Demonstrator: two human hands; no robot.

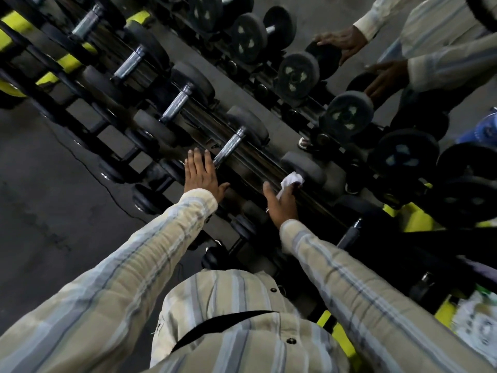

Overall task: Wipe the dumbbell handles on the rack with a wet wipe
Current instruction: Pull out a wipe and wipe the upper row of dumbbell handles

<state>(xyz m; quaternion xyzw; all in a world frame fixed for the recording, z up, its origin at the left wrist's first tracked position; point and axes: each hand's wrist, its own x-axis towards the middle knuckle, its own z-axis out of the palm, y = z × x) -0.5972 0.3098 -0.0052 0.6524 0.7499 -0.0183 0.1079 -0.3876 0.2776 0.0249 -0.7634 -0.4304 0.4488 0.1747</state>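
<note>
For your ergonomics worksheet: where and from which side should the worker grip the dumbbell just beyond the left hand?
Grip the knurled metal handle at its middle, coming down from above: it lies level and bare between two bulky rubber heads, beyond the left hand.

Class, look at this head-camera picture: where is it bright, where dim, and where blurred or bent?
Head view: dim overall; the metal dumbbell handles catch bright highlights; the white wipe in the right hand stands out; the left hand lies flat on a dumbbell; the lower right corner is smeared; the rack runs tilted, the wide lens stretching the sleeves.
</note>
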